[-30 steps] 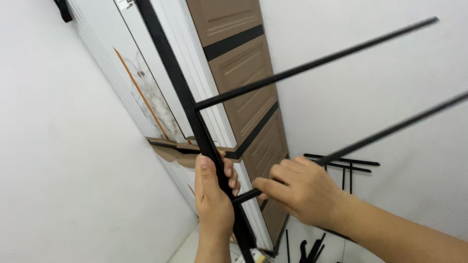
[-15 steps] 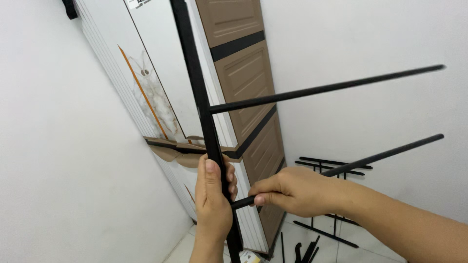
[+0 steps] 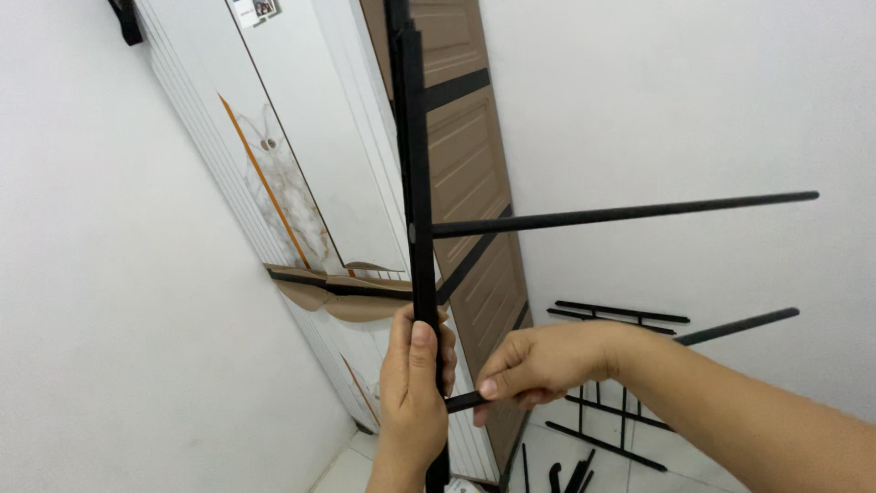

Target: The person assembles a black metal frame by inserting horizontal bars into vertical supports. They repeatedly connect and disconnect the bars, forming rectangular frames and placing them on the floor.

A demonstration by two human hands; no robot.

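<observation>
L hand (image 3: 415, 388) came up from the bottom edge, forearm near vertical, thumb pointing up along the front of the black upright bar (image 3: 412, 183). Grip was wrapped closed round the bar, fingers curled behind it, fingertips showing on its right side. Bar ran from below the hand to the top edge of view, slightly tilted, held out in front of the white panel (image 3: 301, 164) and brown door (image 3: 474, 173).

R hand (image 3: 538, 361) reached in from lower right, forearm angled across, wrist roughly level. Its grip was pinched on the lower black rod (image 3: 739, 324) just beside the upright, thumb under, fingers curled over the top. Rod's near end met the upright right by the L fingers; exact joint hidden by the fingers, can't tell if seated.

Count: 1 upright, 2 cross rods. Upper rod (image 3: 620, 215) already stuck out of the upright to the right, near horizontal, free end well apart from anything, in front of the white wall (image 3: 657, 100).

Room: open space right of the upright, between the 2 rods. More black frame parts (image 3: 620, 315) leaned at the wall base, and some lay on the floor (image 3: 557, 456) below the R hand; number unclear.
</observation>
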